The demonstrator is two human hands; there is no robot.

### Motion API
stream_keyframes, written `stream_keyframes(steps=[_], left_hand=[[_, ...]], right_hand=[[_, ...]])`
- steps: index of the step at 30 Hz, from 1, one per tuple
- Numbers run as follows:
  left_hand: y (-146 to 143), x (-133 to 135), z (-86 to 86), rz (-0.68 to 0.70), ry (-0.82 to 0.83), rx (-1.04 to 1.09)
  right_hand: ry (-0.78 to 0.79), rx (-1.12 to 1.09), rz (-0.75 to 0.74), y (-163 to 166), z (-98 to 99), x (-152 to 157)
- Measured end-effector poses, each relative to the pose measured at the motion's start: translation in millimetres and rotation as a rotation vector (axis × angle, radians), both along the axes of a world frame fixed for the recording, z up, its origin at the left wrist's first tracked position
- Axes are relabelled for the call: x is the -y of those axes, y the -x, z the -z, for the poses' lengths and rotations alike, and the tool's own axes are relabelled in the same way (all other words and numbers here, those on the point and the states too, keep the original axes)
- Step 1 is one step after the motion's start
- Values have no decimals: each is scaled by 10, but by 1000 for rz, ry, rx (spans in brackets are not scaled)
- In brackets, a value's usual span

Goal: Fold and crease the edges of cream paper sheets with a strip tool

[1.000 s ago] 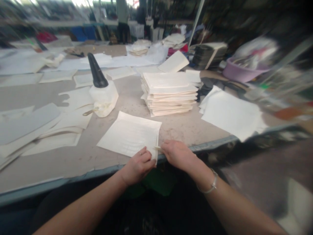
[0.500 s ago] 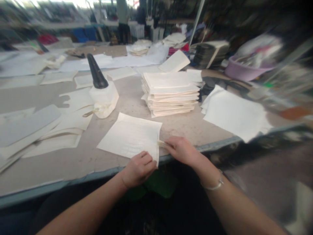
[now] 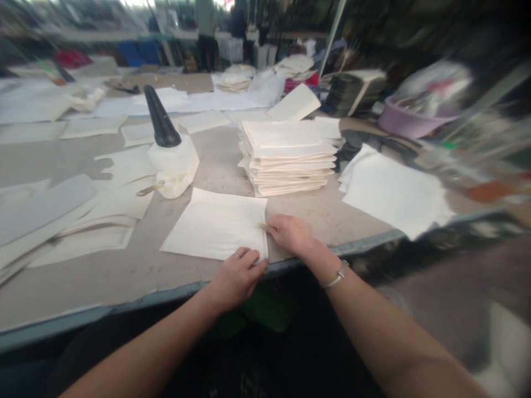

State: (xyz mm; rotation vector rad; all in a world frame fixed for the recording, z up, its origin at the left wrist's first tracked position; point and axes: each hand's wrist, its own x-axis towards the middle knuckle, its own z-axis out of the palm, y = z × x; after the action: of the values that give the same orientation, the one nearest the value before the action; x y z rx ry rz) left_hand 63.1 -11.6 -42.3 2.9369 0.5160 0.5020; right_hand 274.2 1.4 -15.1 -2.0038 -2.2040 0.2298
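Observation:
A cream sheet (image 3: 219, 224) lies flat near the table's front edge. My left hand (image 3: 239, 272), a ring on one finger, is closed on the sheet's near right corner. My right hand (image 3: 289, 235) grips a small brush (image 3: 262, 225), its pale tip touching or just over the sheet's right edge; most of its handle is hidden in the fingers. Behind the sheet and to the left stands a white bottle (image 3: 174, 166) with a tall black top (image 3: 161, 121). A small flat stick (image 3: 148, 190) pokes out from an opening low on the bottle.
A stack of cream pieces (image 3: 290, 160) stands behind my right hand. More white sheets (image 3: 394, 190) lie to the right, and cut pieces (image 3: 95, 221) overlap on the left. Farther back are a purple basin (image 3: 404, 121) and a dark strapped bundle (image 3: 352, 94). A person (image 3: 206, 33) stands in the background.
My right hand has moved left and away from me, bringing the brush over the sheet's right edge. My left hand stays at the corner. The wet-looking streaks on the sheet show less now.

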Motion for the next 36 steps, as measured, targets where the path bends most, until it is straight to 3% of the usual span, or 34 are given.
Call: stream_keyframes(steps=[6, 11, 17, 27, 36], left_hand=[[22, -8, 51, -1, -3, 51], [31, -14, 99, 9, -17, 77], [39, -25, 97, 28, -16, 89], [25, -5, 69, 15, -47, 83], [29, 15, 53, -34, -44, 82]], right_hand=[[12, -7, -128, 179, -41, 240], [-93, 6, 35, -15, 34, 203], [50, 65, -9, -70, 14, 92], [118, 60, -162, 46, -154, 479], [112, 48, -217, 98, -200, 579]])
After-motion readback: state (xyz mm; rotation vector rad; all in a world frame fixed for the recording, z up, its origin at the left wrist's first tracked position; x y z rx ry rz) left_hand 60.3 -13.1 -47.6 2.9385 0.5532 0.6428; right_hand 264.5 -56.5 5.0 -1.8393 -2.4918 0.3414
